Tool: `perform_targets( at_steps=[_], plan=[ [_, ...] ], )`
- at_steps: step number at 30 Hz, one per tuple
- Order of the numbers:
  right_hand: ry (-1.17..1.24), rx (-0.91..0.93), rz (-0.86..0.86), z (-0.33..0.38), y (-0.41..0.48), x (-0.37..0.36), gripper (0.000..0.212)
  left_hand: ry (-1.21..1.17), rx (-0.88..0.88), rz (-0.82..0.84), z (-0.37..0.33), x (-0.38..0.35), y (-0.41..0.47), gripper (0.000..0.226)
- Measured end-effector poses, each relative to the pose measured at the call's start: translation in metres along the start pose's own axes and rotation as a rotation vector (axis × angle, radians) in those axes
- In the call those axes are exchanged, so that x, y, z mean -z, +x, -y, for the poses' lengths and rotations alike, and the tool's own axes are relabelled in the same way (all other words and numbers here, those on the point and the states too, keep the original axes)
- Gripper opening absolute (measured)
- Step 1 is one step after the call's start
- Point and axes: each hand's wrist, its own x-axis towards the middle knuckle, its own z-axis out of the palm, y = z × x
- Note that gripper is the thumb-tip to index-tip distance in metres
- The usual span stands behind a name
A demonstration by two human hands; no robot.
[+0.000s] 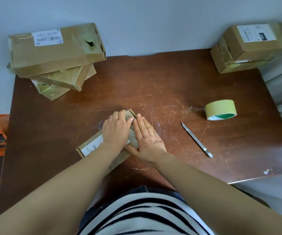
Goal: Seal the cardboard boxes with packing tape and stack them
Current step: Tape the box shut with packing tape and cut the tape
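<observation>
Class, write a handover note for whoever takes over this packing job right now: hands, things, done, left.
Hands: left hand and right hand both flat, pressing on the small cardboard box at centre.
Packing tape roll and utility knife lie free to its right.
Done: three taped boxes stacked back left.
Left: finish sealing this box, stack it; two back-right boxes probably next.

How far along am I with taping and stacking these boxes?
Looks done: a left stack of three taped boxes. The right stack of two may be finished or waiting; unclear. In hand: left hand and right hand press flat on a small box mid-table. Still to do: stacking it. The tape roll and cutter lie unused at right.
</observation>
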Motion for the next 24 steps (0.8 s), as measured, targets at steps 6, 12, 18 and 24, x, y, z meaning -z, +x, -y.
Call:
perform_targets(
  at_steps=[6, 12, 18, 24],
  plan=[
    [-0.033, 0.007, -0.005, -0.001, 0.0, -0.001, 0.087, -0.065, 0.006, -0.034, 0.005, 0.001, 0.0, 0.053],
    [-0.025, 0.011, -0.001, -0.002, -0.002, 0.002, 0.086, -0.266, -0.002, -0.037, 0.018, -0.001, 0.006, 0.048],
    [-0.014, 0.01, 0.01, -0.002, -0.003, 0.002, 0.083, -0.301, -0.05, -0.041, 0.022, 0.004, 0.011, 0.046],
    [0.015, 0.007, 0.018, 0.0, 0.0, 0.004, 0.088, 0.133, -0.336, -0.064, 0.015, -0.007, -0.009, 0.065]
  ],
)
